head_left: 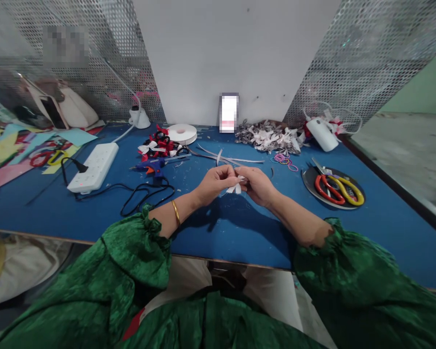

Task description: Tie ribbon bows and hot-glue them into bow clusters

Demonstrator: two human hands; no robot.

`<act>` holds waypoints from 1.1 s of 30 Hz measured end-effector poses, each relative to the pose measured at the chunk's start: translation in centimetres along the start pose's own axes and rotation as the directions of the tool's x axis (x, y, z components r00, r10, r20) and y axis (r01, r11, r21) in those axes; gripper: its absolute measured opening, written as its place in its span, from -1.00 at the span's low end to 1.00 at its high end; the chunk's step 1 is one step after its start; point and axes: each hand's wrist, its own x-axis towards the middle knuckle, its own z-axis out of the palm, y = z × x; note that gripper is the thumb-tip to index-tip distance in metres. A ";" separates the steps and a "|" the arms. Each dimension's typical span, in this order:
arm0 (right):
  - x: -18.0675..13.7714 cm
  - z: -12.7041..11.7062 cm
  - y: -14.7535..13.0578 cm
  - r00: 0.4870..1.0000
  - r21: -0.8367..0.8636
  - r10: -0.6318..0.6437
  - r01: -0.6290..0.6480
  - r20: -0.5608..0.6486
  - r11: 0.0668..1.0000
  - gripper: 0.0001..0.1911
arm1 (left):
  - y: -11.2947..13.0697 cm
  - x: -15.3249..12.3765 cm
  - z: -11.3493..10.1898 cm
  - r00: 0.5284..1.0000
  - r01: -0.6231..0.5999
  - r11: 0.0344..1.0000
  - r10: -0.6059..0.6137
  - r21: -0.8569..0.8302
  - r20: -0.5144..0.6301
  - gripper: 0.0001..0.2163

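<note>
A small white ribbon piece (pixel 234 189), pale, with short loops or tails fanning below the fingertips, sits above the middle of the blue table (pixel 240 237); its upper part is hidden. The left hand (pixel 217 185) and right hand (pixel 258 185) meet there, thumbs and fingers of both pinched together on it. On the right, a round black tray (pixel 308 184) bears scissors (pixel 338 182) with red and yellow handles. Blue surface runs between the hands and the table's front edge (pixel 236 264), with the glue gun (pixel 155 167) well to the left
</note>
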 end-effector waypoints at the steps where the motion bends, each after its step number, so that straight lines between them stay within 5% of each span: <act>1: 0.0 -0.1 0.0 1.000 -0.032 -0.017 0.017 -0.010 0.999 -0.64 | 0.0 0.1 0.1 1.000 0.007 1.000 -0.007 0.001 -0.028 -0.66; 6: 0.3 -1.0 -0.1 0.991 -0.264 -0.128 0.115 -0.034 0.958 -0.55 | -0.2 0.4 -0.3 0.992 0.065 0.991 -0.051 0.120 -0.120 -0.74; 11: 0.7 -1.6 0.3 0.977 -0.501 -0.207 0.153 -0.054 0.852 -0.56 | -0.4 0.4 -0.8 0.999 -0.007 0.923 0.019 0.384 -0.026 -0.74; 13: 0.7 -1.4 0.3 0.981 -0.498 -0.190 0.146 -0.039 0.855 -0.58 | -0.3 0.4 -0.8 0.998 -0.054 0.870 0.061 0.489 0.002 -0.72; 16: 0.4 -0.8 0.1 0.994 -0.274 -0.109 0.109 0.014 0.956 -0.60 | 0.1 0.2 -0.6 0.995 -0.098 0.831 0.100 0.547 0.026 -0.71; 20: -0.1 0.0 -0.1 0.997 0.067 -0.008 0.003 0.072 0.998 -0.61 | 0.7 0.0 -0.2 0.992 -0.125 0.900 0.118 0.419 0.041 -0.70; 24: -0.1 0.3 -0.1 0.996 0.179 0.053 -0.065 0.075 0.982 -0.61 | 0.8 -0.2 0.0 0.996 -0.086 0.946 0.077 0.314 0.041 -0.67; 33: 0.4 -1.2 -0.9 0.990 -0.093 -0.139 0.135 -0.031 0.986 -0.46 | -0.2 0.4 -0.4 0.993 -0.012 1.000 0.014 0.016 -0.121 -0.64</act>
